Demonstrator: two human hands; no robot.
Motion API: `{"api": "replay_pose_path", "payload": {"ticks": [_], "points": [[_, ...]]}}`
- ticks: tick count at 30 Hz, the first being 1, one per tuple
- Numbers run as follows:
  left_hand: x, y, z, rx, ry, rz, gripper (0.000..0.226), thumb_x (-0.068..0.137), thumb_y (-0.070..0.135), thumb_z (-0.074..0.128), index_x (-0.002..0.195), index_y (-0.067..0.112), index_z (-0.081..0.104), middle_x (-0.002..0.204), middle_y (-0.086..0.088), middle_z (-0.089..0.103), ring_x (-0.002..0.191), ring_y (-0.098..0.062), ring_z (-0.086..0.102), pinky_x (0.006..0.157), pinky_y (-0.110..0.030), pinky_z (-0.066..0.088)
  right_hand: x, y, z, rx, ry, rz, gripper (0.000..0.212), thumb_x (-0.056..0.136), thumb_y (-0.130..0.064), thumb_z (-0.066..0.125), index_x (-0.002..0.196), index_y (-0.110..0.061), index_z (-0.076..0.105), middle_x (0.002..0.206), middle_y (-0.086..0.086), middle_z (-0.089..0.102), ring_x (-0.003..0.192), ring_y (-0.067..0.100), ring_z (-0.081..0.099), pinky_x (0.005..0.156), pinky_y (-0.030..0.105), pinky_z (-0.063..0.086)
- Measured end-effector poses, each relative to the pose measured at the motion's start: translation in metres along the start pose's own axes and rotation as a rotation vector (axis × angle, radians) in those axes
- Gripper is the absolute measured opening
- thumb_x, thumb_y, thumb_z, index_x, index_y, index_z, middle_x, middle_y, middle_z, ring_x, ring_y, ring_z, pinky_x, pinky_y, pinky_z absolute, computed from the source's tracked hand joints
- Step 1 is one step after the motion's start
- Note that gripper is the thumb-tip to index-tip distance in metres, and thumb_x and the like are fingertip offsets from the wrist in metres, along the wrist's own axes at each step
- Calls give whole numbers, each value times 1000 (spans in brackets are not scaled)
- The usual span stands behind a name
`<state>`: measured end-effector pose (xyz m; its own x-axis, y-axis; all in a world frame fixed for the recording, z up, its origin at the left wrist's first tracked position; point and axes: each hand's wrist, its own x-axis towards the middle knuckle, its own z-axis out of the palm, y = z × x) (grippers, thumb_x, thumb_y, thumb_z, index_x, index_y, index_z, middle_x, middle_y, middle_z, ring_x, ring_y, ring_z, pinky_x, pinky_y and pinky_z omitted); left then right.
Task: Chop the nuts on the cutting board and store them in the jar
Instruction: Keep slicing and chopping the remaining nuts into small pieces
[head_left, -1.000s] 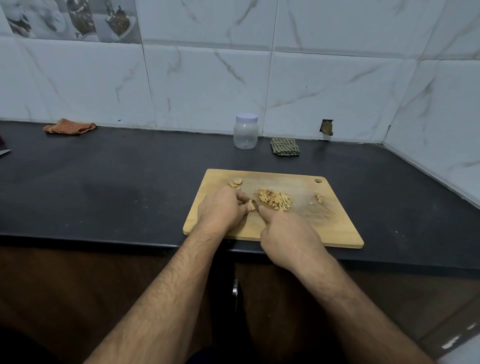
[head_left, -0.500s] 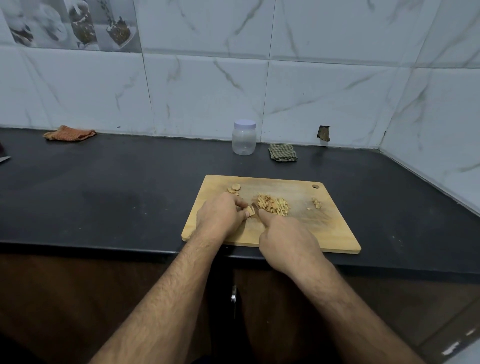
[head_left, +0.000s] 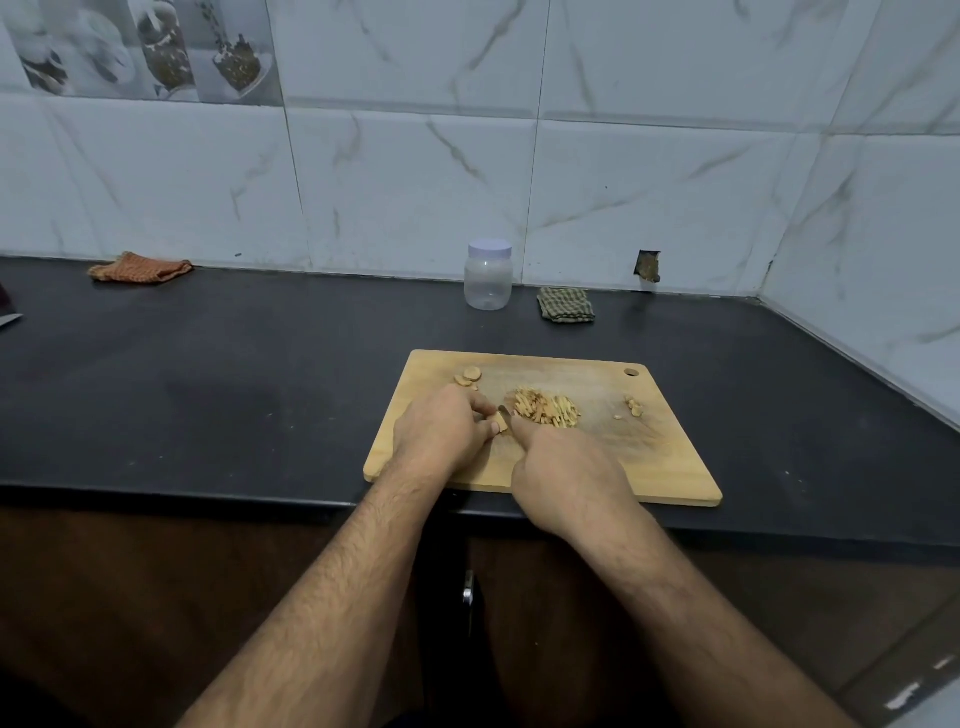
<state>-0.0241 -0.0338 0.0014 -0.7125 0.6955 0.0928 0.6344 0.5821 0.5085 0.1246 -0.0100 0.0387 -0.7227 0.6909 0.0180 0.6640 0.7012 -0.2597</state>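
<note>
Nearest me, my right hand (head_left: 566, 473) is clenched on what I take to be a knife (head_left: 503, 411); only a dark sliver shows. My left hand (head_left: 441, 436) pinches 1 nut (head_left: 502, 425) against the cutting board (head_left: 670, 467). Over the last second neither hand has shifted much, so I judge the chopping is mid-stroke. The chopped pile (head_left: 546, 408) sits centre-board, its slivers mostly pointing away from me. The board's long axis runs left-right along the worktop (head_left: 234, 384). Far back, the jar (head_left: 488, 275) stands upright, lid on.
</note>
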Motion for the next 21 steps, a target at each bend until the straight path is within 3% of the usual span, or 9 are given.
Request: {"api": "replay_pose_path", "payload": {"ticks": [12,21], "points": [[5,-2,1,-13,-17,2,28,88,46,66,116,44,68,116,16,68,109,-12,60,88,-33,52,13,-9,-4,-28,-69,15,61,94,-10,42,150,-33,37,135,4,57,121,25,54,94,37,49],[2,0,-1,7,-5,6,27,89,43,66,116,42,68,118,14,67,112,-13,59,88,-33,50,-21,7,5,-19,-43,-26,68,95,-8,45,155,-34,26,131,4,56,115,23,54,83,35,49]]}}
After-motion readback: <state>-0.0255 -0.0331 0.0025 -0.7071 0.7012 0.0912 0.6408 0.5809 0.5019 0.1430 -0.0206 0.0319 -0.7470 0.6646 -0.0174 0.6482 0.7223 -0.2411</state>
